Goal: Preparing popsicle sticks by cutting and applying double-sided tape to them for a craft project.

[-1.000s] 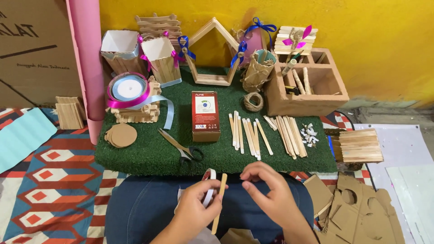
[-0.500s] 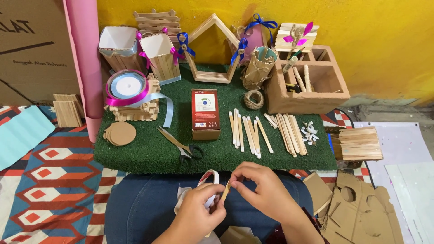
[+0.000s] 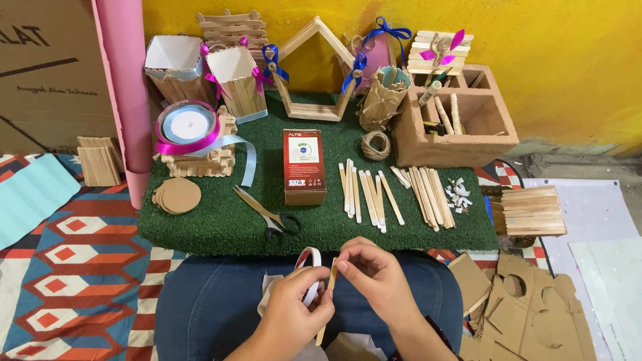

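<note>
Over the lap, just off the near edge of the green turf mat (image 3: 200,234), the left hand (image 3: 294,314) pinches a roll of tape (image 3: 309,267) together with a wooden stick (image 3: 328,294), which stands nearly upright, likely so its flat face is easy to reach. The right hand (image 3: 371,274) pinches the stick's top end between thumb and forefinger, steadying it. Near that mat edge lie scissors (image 3: 267,212), handles toward the person; loose sticks (image 3: 364,190) sit in rows right of the red box (image 3: 303,166) at the middle. A ribbon spool (image 3: 188,126) rests by the left edge.
</note>
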